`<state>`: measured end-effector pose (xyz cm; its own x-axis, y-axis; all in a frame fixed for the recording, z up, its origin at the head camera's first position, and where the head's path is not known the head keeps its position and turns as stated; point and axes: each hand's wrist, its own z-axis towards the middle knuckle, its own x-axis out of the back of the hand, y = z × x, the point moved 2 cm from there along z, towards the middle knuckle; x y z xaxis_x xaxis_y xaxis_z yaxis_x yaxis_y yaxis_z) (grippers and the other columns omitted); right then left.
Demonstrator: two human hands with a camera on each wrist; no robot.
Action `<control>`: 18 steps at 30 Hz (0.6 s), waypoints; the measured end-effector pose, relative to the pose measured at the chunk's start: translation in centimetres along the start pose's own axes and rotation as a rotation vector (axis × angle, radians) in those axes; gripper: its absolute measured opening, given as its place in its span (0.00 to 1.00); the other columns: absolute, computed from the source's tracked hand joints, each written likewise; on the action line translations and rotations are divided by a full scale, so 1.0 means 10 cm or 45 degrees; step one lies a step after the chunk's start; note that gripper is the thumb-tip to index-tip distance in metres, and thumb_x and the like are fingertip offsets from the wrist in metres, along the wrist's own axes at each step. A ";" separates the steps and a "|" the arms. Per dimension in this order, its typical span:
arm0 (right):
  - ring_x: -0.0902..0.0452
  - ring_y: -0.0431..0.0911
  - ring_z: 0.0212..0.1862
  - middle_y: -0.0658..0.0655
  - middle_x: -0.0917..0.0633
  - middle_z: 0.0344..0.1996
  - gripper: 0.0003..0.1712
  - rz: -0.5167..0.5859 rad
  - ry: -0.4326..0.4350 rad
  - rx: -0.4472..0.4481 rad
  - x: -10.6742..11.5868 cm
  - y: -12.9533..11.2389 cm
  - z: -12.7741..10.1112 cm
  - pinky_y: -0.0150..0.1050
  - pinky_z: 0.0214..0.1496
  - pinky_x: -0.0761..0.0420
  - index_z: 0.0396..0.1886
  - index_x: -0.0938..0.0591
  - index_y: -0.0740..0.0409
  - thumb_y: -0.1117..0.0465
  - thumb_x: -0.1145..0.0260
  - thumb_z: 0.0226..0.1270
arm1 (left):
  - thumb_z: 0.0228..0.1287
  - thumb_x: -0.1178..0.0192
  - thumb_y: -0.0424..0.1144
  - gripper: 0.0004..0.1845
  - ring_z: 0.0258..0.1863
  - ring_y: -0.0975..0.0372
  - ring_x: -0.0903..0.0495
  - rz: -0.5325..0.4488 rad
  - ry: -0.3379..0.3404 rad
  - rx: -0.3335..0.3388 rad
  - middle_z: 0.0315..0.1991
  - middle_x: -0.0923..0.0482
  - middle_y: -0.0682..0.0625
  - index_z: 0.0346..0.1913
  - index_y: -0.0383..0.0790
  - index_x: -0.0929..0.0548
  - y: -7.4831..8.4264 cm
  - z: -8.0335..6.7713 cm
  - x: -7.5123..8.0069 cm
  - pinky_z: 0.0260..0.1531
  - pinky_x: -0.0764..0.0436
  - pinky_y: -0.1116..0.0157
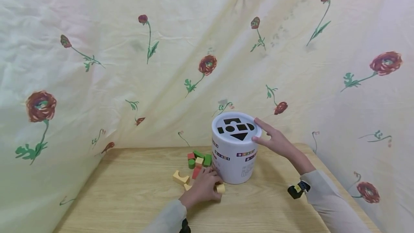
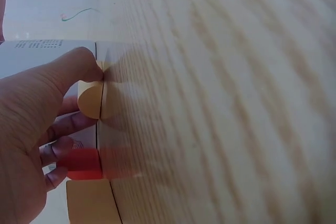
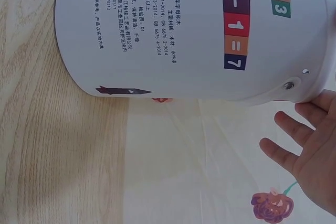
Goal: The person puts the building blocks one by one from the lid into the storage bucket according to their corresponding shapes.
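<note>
left hand (image 1: pixel 202 188) pinching yellow block (image 1: pixel 220 188), right hand (image 1: pixel 275 140) fingers straight against white bucket (image 1: pixel 235 154) rim

One white tub (image 1: pixel 235 154) stands on one wooden table (image 1: pixel 129 193), its lid showing five cut-out holes. Around its foot lie about eight small blocks: roughly four yellow (image 1: pixel 180 177), two green (image 1: pixel 207 159) and two red (image 1: pixel 191 156). Two hands are in view.
</note>
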<state>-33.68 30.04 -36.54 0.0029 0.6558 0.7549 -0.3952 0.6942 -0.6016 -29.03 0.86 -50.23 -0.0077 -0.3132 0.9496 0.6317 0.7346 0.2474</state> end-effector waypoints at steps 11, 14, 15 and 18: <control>0.50 0.67 0.79 0.64 0.46 0.81 0.49 -0.006 0.009 0.013 0.00 -0.02 -0.01 0.69 0.71 0.38 0.83 0.46 0.52 0.44 0.34 0.72 | 0.48 0.25 0.50 0.17 0.57 0.59 0.25 -0.017 0.024 -0.037 0.44 0.15 0.60 0.43 0.54 0.11 -0.01 0.01 -0.04 0.67 0.32 0.44; 0.49 0.67 0.79 0.64 0.45 0.81 0.48 -0.010 0.012 0.018 0.00 -0.02 -0.01 0.69 0.71 0.37 0.83 0.46 0.53 0.45 0.34 0.72 | 0.47 0.25 0.50 0.17 0.55 0.61 0.24 -0.019 0.039 -0.047 0.39 0.16 0.62 0.42 0.54 0.13 0.00 0.01 -0.04 0.65 0.30 0.48; 0.49 0.67 0.79 0.64 0.45 0.81 0.48 -0.011 0.014 0.020 0.00 -0.02 -0.01 0.69 0.71 0.37 0.82 0.45 0.53 0.45 0.34 0.72 | 0.47 0.25 0.50 0.17 0.54 0.62 0.25 -0.019 0.043 -0.048 0.38 0.17 0.63 0.41 0.54 0.13 0.00 0.01 -0.04 0.65 0.30 0.49; 0.49 0.67 0.79 0.64 0.44 0.81 0.48 -0.008 0.016 0.022 0.00 -0.02 -0.02 0.69 0.71 0.37 0.82 0.45 0.54 0.45 0.34 0.72 | 0.47 0.25 0.50 0.17 0.51 0.64 0.26 -0.019 0.053 -0.054 0.36 0.19 0.64 0.41 0.54 0.15 0.00 0.01 -0.04 0.63 0.29 0.52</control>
<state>-33.45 29.95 -36.48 0.0172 0.6552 0.7552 -0.4108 0.6933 -0.5921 -29.06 1.04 -50.62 0.0142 -0.3494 0.9369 0.6639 0.7039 0.2525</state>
